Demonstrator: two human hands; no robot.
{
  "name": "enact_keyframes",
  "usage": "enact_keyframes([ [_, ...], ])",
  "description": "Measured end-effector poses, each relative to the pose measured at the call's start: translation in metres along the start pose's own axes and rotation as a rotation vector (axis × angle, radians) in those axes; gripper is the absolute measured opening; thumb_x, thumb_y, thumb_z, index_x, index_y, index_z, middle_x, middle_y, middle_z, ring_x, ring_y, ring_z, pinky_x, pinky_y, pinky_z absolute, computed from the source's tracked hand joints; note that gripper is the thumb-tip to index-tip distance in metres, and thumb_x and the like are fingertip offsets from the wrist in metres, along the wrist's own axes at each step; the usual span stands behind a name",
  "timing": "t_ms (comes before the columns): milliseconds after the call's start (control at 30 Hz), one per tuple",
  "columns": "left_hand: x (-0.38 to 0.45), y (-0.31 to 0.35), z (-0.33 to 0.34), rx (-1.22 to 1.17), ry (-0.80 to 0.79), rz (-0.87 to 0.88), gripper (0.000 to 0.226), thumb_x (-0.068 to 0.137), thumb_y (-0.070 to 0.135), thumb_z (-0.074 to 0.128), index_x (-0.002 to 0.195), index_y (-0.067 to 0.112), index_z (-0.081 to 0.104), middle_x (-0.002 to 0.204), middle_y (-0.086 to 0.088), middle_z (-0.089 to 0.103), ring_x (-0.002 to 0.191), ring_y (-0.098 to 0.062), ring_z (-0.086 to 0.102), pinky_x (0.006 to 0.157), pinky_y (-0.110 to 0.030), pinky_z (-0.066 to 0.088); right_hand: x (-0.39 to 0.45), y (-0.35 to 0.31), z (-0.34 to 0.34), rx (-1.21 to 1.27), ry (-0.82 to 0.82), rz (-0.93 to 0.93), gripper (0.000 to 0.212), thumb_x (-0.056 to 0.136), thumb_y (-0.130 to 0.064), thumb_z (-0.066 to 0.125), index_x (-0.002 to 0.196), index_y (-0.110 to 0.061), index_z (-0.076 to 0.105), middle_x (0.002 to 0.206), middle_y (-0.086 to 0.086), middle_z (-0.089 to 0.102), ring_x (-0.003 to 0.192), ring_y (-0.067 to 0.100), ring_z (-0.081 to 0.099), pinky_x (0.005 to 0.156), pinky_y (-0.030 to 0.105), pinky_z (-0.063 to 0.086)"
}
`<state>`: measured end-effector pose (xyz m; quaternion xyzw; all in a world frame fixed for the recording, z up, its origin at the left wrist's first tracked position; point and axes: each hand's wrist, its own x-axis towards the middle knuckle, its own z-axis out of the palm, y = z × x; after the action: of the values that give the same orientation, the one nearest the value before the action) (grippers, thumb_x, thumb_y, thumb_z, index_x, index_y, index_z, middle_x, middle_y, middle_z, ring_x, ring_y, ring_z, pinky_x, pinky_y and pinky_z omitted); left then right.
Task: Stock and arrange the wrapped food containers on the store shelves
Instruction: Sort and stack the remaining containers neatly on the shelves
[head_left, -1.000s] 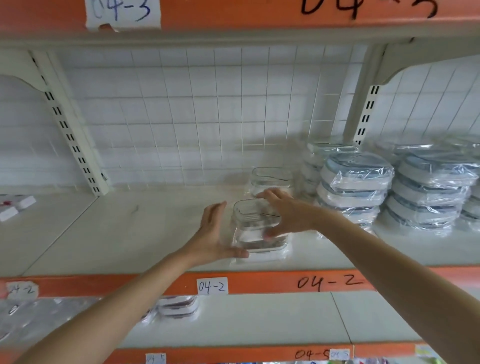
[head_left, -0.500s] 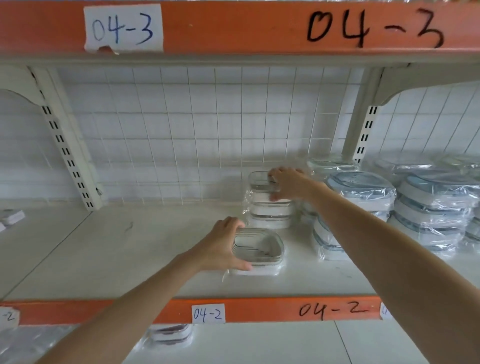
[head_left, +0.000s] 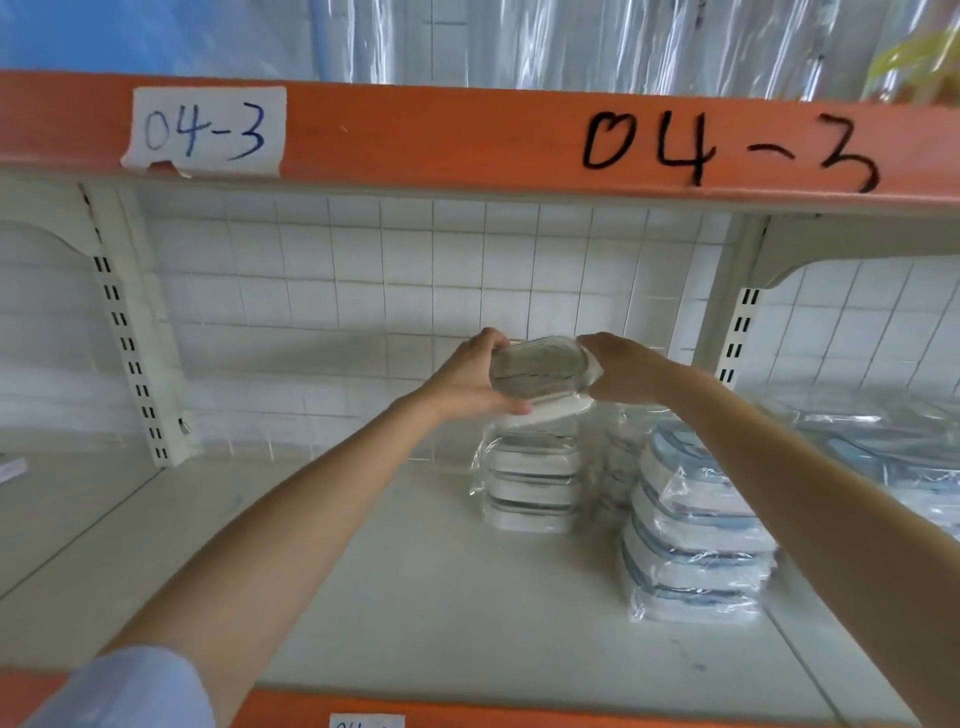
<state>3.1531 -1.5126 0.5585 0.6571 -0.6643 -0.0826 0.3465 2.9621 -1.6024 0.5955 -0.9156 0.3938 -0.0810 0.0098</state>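
— What is the setting?

— A store shelf bay: a white metal shelf (head_left: 415, 597) backed by a white wire grid panel (head_left: 363, 291), slotted white uprights at either side, and an orange front rail overhead (head_left: 441, 140). That rail carries a taped paper label (head_left: 205, 130) reading "04-3" and the same code handwritten in black further right.

— Where is the container being stocked?

— The clear oval plastic container in film wrap (head_left: 540, 371) is held up over a stack of wrapped white-and-clear containers (head_left: 532, 488) near the back of the shelf. It tilts, its top face turned toward the camera. Whether its lower edge touches the stack I cannot tell.

— And the hands?

— The left hand (head_left: 467, 379) grips the container's left end, fingers curled over the far rim and thumb along the near lower edge. The right hand (head_left: 623, 371) holds the right end, fingers wrapped round it.

— Anything beside it?

— Just to the right of the stack stands a taller pile of wrapped blue-rimmed white containers (head_left: 696, 540), partly behind the right forearm. More wrapped ones lie blurred further right (head_left: 893, 452).
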Motion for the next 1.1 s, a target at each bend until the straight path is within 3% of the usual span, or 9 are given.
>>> enact_keyframes([
  [100, 0.009, -0.012, 0.016, 0.025, -0.115, -0.031, 0.065, 0.072, 0.034, 0.081, 0.127, 0.018, 0.050, 0.125, 0.001, 0.052, 0.112, -0.013, 0.049, 0.083, -0.020, 0.036, -0.002, 0.004, 0.009, -0.099, -0.066, -0.003, 0.075, 0.086, -0.010, 0.052, 0.149, -0.007, 0.011, 0.155, 0.011, 0.015, 0.142, 0.026, 0.018, 0.115, 0.039, 0.022],
  [167, 0.011, -0.016, 0.018, 0.039, -0.126, -0.012, 0.065, 0.075, 0.036, 0.078, 0.131, 0.017, 0.051, 0.128, -0.002, 0.049, 0.118, -0.015, 0.046, 0.085, -0.017, 0.032, -0.003, 0.004, 0.013, -0.076, -0.115, -0.051, 0.076, 0.086, -0.012, 0.053, 0.150, -0.014, 0.013, 0.158, 0.007, 0.010, 0.144, 0.020, 0.012, 0.117, 0.037, 0.017],
  [300, 0.005, -0.029, 0.014, -0.063, -0.129, -0.099, 0.092, 0.070, 0.048, 0.078, 0.145, 0.018, 0.033, 0.145, -0.006, 0.029, 0.136, -0.020, 0.028, 0.110, -0.028, 0.026, 0.004, -0.005, 0.017, -0.008, -0.129, -0.125, 0.074, 0.085, -0.021, 0.062, 0.148, -0.025, 0.023, 0.155, 0.004, 0.020, 0.142, 0.019, 0.020, 0.112, 0.030, 0.020],
  [433, -0.010, -0.044, 0.024, -0.117, -0.214, -0.203, 0.115, 0.053, 0.059, 0.082, 0.146, 0.023, 0.024, 0.146, 0.000, 0.032, 0.132, -0.018, 0.038, 0.108, -0.037, 0.036, 0.017, -0.011, 0.026, -0.224, -0.158, -0.109, 0.074, 0.085, -0.052, 0.059, 0.147, -0.030, 0.025, 0.134, 0.008, 0.049, 0.126, 0.028, 0.035, 0.107, 0.039, 0.030],
  [567, -0.011, -0.049, 0.046, -0.230, -0.031, -0.178, 0.082, 0.060, 0.034, 0.086, 0.131, 0.024, 0.046, 0.125, 0.008, 0.057, 0.100, -0.005, 0.060, 0.081, -0.014, 0.044, 0.018, -0.014, 0.029, -0.228, -0.101, -0.115, 0.076, 0.081, -0.060, 0.059, 0.144, -0.029, 0.030, 0.116, 0.006, 0.056, 0.114, 0.028, 0.037, 0.098, 0.034, 0.033],
  [667, -0.013, -0.050, 0.058, -0.300, 0.124, -0.170, 0.061, 0.060, 0.025, 0.087, 0.115, 0.021, 0.061, 0.110, 0.009, 0.066, 0.088, 0.004, 0.061, 0.069, -0.001, 0.043, 0.015, -0.014, 0.032, -0.269, -0.109, -0.125, 0.082, 0.076, -0.059, 0.064, 0.144, -0.029, 0.030, 0.123, 0.005, 0.054, 0.118, 0.028, 0.039, 0.101, 0.041, 0.036],
  [767, -0.016, -0.048, 0.062, -0.313, 0.196, -0.161, 0.054, 0.059, 0.024, 0.088, 0.108, 0.019, 0.066, 0.095, 0.014, 0.068, 0.080, 0.009, 0.062, 0.065, 0.000, 0.042, 0.007, -0.015, 0.034, -0.299, -0.051, -0.141, 0.086, 0.074, -0.051, 0.071, 0.144, -0.028, 0.028, 0.137, -0.001, 0.044, 0.123, 0.026, 0.037, 0.099, 0.040, 0.039],
  [900, -0.018, -0.045, 0.067, -0.332, 0.247, -0.111, 0.041, 0.061, 0.018, 0.088, 0.097, 0.020, 0.068, 0.077, 0.022, 0.064, 0.069, 0.019, 0.058, 0.062, 0.002, 0.039, 0.003, -0.016, 0.037, -0.316, 0.015, -0.142, 0.079, 0.078, -0.039, 0.073, 0.143, -0.028, 0.030, 0.135, -0.006, 0.049, 0.120, 0.021, 0.041, 0.083, 0.030, 0.038],
  [1100, -0.019, -0.036, 0.070, -0.302, 0.264, -0.093, 0.041, 0.067, 0.016, 0.084, 0.106, 0.011, 0.070, 0.085, 0.009, 0.069, 0.076, 0.002, 0.064, 0.066, 0.001, 0.041, 0.000, -0.007, 0.036, -0.236, 0.013, -0.072, 0.079, 0.082, -0.032, 0.071, 0.145, -0.030, 0.025, 0.121, 0.005, 0.055, 0.115, 0.022, 0.047, 0.077, 0.032, 0.043],
])
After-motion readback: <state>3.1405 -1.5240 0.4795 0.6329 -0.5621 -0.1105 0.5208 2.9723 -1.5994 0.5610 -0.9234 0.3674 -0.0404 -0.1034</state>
